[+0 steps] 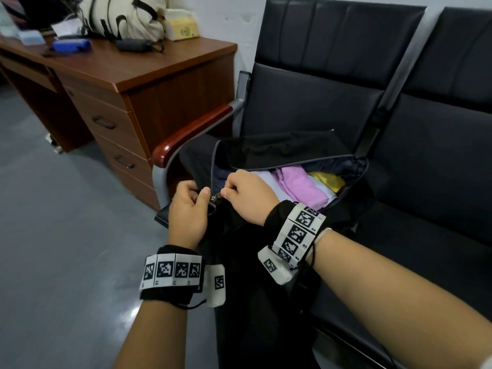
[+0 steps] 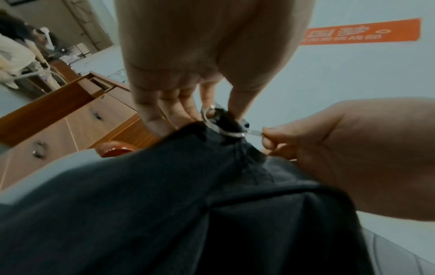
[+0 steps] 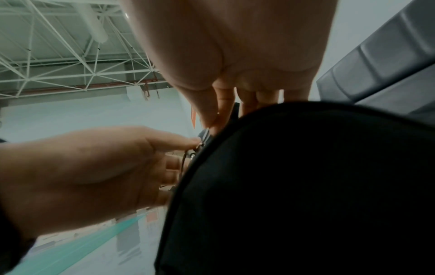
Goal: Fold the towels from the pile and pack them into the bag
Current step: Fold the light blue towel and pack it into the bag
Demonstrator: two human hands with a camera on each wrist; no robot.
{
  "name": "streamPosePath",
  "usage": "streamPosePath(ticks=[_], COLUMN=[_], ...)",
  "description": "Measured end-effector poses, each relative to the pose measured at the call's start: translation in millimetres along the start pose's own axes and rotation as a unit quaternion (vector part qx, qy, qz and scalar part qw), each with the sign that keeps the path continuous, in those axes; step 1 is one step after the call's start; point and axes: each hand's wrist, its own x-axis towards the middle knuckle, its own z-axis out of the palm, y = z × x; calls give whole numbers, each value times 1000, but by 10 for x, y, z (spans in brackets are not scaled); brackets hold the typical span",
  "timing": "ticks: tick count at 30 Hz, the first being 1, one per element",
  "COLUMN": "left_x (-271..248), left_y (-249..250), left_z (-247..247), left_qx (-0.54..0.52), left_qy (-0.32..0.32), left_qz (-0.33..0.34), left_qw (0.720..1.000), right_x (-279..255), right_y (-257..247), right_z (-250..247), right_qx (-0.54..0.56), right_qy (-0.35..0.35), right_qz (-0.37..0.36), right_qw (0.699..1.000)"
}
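Note:
A black bag (image 1: 279, 147) lies on a black chair seat with its zipper open. Inside it lie folded towels: a pink one (image 1: 300, 187), a yellow one (image 1: 330, 179), a pale one beside them. My left hand (image 1: 189, 206) pinches the bag's fabric and a metal ring (image 2: 212, 121) at the near end of the zipper. My right hand (image 1: 247, 195) pinches the small metal zipper pull (image 1: 215, 197), also seen in the left wrist view (image 2: 255, 132). The two hands almost touch. In the right wrist view the dark bag (image 3: 306, 186) hides most of the fingertips.
A brown wooden desk (image 1: 149, 67) with drawers stands to the left, carrying a canvas bag (image 1: 119, 17) and a tissue box (image 1: 182, 30). The chair's wooden armrest (image 1: 191, 131) runs just left of the bag. A second black seat (image 1: 439, 155) adjoins on the right. Grey floor (image 1: 66, 222) lies below.

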Motion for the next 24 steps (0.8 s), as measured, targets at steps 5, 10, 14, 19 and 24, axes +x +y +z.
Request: streamPosePath(ticks=[5,10,14,19,24], left_x=[-158,-281,-324,-365,-404], left_y=[12,57,165,226,195], left_z=[10,27,18,-48,-69], left_qx=[109,189,211,180,132], left_qy=[-82,-72,-39,4,1], left_qz=[93,135,184,230,243], left_qw=[986,970,959,956,961], right_x=[-103,-187,-236,-253,-262], right_y=[101,99,20,113,263], right_z=[73,77,-6,-134,-128], right_qx=[37,7,-18,77,133], right_qy=[-20,-17,6,16,16], right_qz=[24,20,-19,-11,12], right_qw=[999,1000,1000,997,991])
